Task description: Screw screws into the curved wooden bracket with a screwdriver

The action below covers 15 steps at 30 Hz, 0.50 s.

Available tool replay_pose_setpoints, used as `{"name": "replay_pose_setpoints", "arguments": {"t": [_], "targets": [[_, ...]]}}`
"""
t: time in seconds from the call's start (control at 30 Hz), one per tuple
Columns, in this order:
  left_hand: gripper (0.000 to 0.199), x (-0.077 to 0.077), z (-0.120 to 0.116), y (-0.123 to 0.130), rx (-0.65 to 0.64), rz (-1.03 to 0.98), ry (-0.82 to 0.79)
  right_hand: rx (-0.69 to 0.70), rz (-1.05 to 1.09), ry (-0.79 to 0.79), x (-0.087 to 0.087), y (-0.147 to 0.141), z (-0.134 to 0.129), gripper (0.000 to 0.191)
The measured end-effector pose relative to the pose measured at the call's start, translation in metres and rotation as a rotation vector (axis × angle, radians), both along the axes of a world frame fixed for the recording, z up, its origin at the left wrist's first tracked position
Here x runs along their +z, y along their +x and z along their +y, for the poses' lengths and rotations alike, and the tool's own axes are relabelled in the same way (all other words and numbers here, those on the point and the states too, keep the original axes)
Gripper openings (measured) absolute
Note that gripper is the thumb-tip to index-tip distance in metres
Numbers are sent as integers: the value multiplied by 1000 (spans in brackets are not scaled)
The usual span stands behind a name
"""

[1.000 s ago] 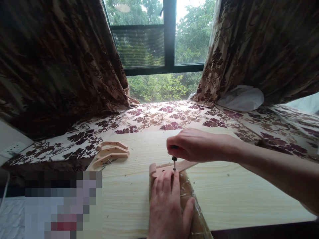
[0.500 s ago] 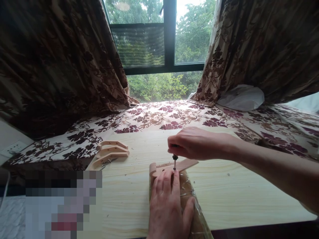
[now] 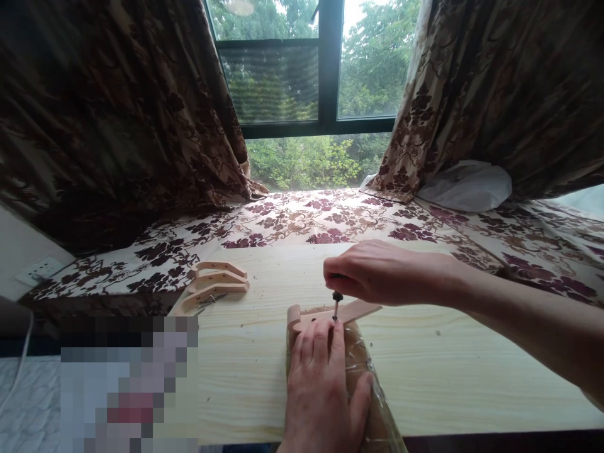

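My right hand (image 3: 361, 270) is closed around the dark handle of a screwdriver (image 3: 336, 304), whose shaft points down at a light wooden piece (image 3: 361, 309). Fingers spread, my left hand (image 3: 321, 377) presses that piece onto a brown block wrapped in clear plastic (image 3: 377, 415). The index fingertip of my left hand touches the spot where the screwdriver tip meets the wood; any screw there is too small to tell. A dark hole shows in the wooden piece beside the fingers.
Several curved wooden pieces (image 3: 219, 280) lie at the left of the pale wooden board (image 3: 472, 371), with small metal screws (image 3: 212, 298) beside them. Behind it are a floral cloth (image 3: 302, 217), a white plastic bag (image 3: 467, 185) and curtains (image 3: 189, 126) framing a window.
The whole view has shifted slightly, so everything appears a little farther right. Both hands keep the same places on the screwdriver and the wooden piece.
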State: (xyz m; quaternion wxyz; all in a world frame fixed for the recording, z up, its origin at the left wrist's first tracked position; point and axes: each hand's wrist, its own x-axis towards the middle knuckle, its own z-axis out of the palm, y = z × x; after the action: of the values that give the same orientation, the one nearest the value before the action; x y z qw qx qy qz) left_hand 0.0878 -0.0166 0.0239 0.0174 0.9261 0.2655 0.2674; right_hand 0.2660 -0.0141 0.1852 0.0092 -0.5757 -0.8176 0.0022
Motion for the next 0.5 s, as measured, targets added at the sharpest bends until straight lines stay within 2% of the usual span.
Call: {"name": "replay_pose_setpoints", "arguments": {"t": [0.1, 0.23, 0.33, 0.5], "targets": [[61, 2, -2, 0, 5, -2, -43, -28, -11, -27, 3, 0, 0, 22], [62, 6, -6, 1, 9, 5, -100, 30, 28, -68, 8, -1, -2, 16], [61, 10, -9, 3, 24, -7, -151, 60, 26, -65, 5, 0, -1, 21], [60, 16, -11, 7, 40, -12, -203, 26, 16, -29, -1, 2, 3, 22]]}}
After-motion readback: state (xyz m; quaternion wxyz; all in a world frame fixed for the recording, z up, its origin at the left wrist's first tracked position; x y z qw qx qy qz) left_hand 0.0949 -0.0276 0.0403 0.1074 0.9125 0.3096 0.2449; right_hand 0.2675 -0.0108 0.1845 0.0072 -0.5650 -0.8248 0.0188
